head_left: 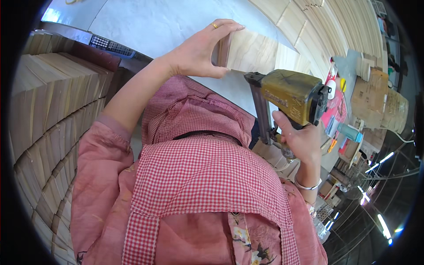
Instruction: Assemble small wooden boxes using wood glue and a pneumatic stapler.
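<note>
My left hand (pixel 205 51) is closed round the left end of a pale wooden box (pixel 254 51), thumb at its near edge and fingers over its far edge. The box rests on a white marbled tabletop (pixel 154 26). In my right hand (pixel 300 139) is a yellow and black pneumatic nail gun (pixel 289 95), gripped by its handle. The nail gun's nose is at the near side of the box; I cannot tell whether it touches the wood. Its magazine slants down toward my apron.
Stacked wooden boards (pixel 53 97) stand along the left. More pale wooden strips (pixel 340 26) lie beyond the box. To the right are a cardboard box (pixel 370 95), a blue bottle (pixel 350 131) and small tools on a pink surface. A dark remote control (pixel 112 46) lies at the table edge.
</note>
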Demonstrator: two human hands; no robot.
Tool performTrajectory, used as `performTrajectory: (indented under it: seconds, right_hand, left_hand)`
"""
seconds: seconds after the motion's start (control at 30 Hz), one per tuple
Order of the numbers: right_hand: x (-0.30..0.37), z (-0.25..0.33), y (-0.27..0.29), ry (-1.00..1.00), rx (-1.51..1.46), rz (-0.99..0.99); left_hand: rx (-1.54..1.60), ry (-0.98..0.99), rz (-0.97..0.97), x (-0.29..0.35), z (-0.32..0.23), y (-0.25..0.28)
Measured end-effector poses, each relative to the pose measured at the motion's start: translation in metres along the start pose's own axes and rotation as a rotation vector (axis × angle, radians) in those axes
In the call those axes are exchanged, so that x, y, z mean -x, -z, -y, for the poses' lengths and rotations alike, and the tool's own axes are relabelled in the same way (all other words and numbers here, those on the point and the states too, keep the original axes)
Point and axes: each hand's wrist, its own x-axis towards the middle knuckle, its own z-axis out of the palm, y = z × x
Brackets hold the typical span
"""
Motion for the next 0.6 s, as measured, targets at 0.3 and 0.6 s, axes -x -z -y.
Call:
performTrajectory:
  seconds: [0.3, 0.6]
  right_hand:
    - [-0.001, 0.011, -0.014, -0.05, -0.007, 0.044]
    - [0.002, 0.008, -0.024, -0.05, 0.006, -0.028]
  left_hand:
    - [0.004, -0.02, -0.049, 0.004, 0.007, -0.008]
    - [0.011, -0.027, -0.062, 0.003, 0.009, -0.011]
